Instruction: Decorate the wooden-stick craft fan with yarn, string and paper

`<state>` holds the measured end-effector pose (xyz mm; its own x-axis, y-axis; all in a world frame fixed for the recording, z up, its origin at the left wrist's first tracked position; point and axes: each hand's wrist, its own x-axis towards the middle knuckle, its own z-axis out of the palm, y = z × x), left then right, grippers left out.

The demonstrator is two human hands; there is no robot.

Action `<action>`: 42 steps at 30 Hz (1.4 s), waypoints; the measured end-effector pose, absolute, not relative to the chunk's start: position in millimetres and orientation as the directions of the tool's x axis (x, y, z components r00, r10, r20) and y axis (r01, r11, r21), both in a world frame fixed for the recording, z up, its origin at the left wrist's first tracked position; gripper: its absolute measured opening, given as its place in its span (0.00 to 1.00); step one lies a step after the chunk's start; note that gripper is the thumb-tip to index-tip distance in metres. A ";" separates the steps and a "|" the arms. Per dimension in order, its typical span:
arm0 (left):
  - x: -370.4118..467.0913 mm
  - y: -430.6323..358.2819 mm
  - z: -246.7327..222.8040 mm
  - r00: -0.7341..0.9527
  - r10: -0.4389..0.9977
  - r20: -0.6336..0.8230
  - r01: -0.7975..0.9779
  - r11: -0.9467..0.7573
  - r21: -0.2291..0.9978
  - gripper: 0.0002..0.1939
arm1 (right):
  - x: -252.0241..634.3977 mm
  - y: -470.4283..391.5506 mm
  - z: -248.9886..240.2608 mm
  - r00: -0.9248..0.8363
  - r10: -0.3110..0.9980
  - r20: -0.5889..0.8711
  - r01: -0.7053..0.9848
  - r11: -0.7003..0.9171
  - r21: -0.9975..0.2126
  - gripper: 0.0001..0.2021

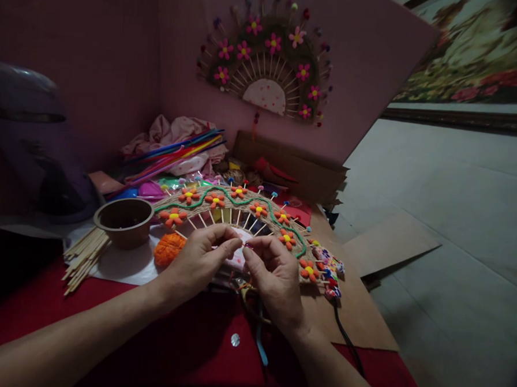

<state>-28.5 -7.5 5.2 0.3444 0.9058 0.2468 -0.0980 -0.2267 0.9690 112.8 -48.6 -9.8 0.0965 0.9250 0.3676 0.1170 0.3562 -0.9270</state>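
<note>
At the left of the frame I see a bundle of wooden sticks (84,256) fanned beside a brown bowl (125,221), with an orange yarn ball (168,249) just right of it and coloured pipe cleaners (174,153) lying above them. In the centre my left hand (200,260) and right hand (275,278) meet over the hub of the fan-shaped craft (240,213), a half-circle of sticks and twine with orange flowers lying flat on the red cloth (181,339); both sets of fingertips are pressed together, pinching something too small to make out. Upper centre, a finished fan decoration (268,61) hangs on the pink board (369,61), and cardboard (390,244) lies to the right.
</note>
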 end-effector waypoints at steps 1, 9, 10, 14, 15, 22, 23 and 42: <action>-28.4 -7.4 6.1 0.326 0.914 0.242 -0.108 -0.218 0.970 0.10 | 112.9 -48.5 -9.8 0.097 0.924 0.370 0.119 0.358 -0.926 0.07; -30.6 -3.4 7.1 0.396 0.910 0.121 -0.306 0.007 0.952 0.12 | 113.6 -48.8 -13.4 0.083 0.908 0.410 0.230 0.383 -0.895 0.07; -30.8 -2.9 6.7 0.402 0.909 0.110 -0.333 0.033 0.942 0.12 | 113.3 -48.9 -13.7 0.085 0.905 0.417 0.244 0.387 -0.889 0.08; -31.1 -2.0 7.5 0.412 0.907 0.085 -0.396 0.094 0.914 0.11 | 112.9 -48.9 -14.2 0.085 0.901 0.426 0.284 0.388 -0.877 0.09; -31.1 -1.9 8.1 0.415 0.906 0.085 -0.398 0.097 0.912 0.11 | 113.1 -49.1 -14.1 0.084 0.901 0.426 0.292 0.386 -0.875 0.09; -32.1 -2.6 10.6 0.363 0.927 0.090 -0.351 0.046 0.935 0.11 | 115.7 -50.7 -11.8 0.074 0.914 0.398 0.298 0.360 -0.884 0.09; -32.4 -2.8 10.8 0.359 0.929 0.087 -0.349 0.047 0.936 0.11 | 115.9 -50.5 -11.3 0.075 0.924 0.375 0.268 0.343 -0.900 0.10; -33.7 -2.6 8.8 0.430 0.899 0.085 -0.340 0.075 0.937 0.12 | 114.0 -44.8 -6.2 -0.040 0.962 0.269 0.036 0.270 -0.962 0.08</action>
<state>-33.7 -2.6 8.8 0.4302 0.8988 0.0845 -0.3400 0.0746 0.9374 114.0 -44.8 -6.2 -0.0400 0.9624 0.2686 0.0362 0.2700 -0.9622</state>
